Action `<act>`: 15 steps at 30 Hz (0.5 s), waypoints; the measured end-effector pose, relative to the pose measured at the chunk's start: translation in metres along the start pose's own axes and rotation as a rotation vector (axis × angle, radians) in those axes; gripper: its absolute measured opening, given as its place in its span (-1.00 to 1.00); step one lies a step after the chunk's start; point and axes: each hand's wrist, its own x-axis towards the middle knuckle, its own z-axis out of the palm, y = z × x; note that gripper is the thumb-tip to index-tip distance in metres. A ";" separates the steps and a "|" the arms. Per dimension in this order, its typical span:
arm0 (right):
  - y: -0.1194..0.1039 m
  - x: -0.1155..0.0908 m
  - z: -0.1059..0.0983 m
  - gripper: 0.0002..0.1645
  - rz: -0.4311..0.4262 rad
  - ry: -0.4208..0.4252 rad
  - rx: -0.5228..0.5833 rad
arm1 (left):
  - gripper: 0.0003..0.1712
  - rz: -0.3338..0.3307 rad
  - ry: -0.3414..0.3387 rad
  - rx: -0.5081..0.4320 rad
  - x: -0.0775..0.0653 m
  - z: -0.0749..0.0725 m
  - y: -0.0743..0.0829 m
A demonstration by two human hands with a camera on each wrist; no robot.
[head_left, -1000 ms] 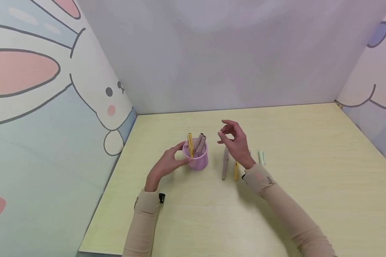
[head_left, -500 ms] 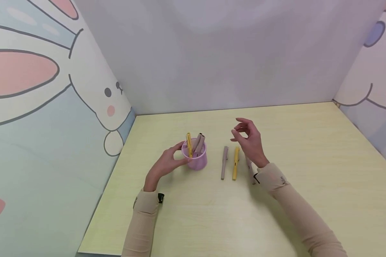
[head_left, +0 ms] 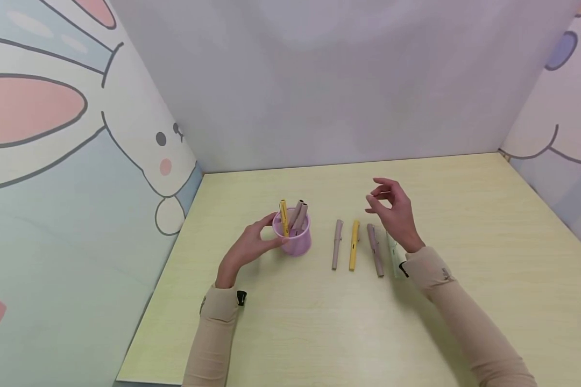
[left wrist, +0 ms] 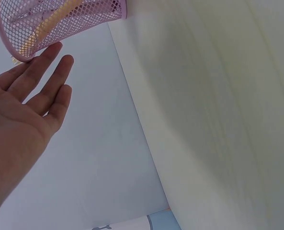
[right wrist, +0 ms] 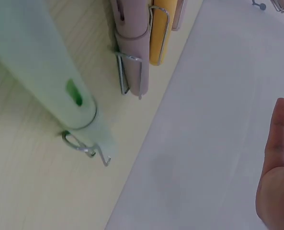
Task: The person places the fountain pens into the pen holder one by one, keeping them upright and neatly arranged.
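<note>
My left hand (head_left: 252,247) holds the rim of a purple mesh pen cup (head_left: 301,246), thumb at the near side and fingers at the far side. Inside the cup lean a yellow pen (head_left: 284,215) and two mauve pens (head_left: 300,216); the mesh and the yellow pen also show in the left wrist view. My right hand (head_left: 396,212) hovers over the table with bent fingers and nothing in them. Below its wrist lies a mint-green pen (head_left: 394,255), partly hidden by the hand and cuff. In the right wrist view this green pen (right wrist: 51,81) looms close, its metal clip visible.
Left of the green pen lie a mauve pen (head_left: 375,250), a yellow pen (head_left: 354,245) and another mauve pen (head_left: 337,244), roughly side by side. The pale wooden table (head_left: 290,333) meets a grey back wall (head_left: 319,97) and a bunny-printed side panel (head_left: 77,215).
My right hand has moved right, away from the cup and across the row of pens, uncovering the mauve and yellow ones. My left hand stays at the cup.
</note>
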 end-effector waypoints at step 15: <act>-0.007 -0.003 -0.025 -0.48 0.109 -0.007 -0.077 | -0.04 -0.003 -0.005 0.003 0.000 0.000 0.002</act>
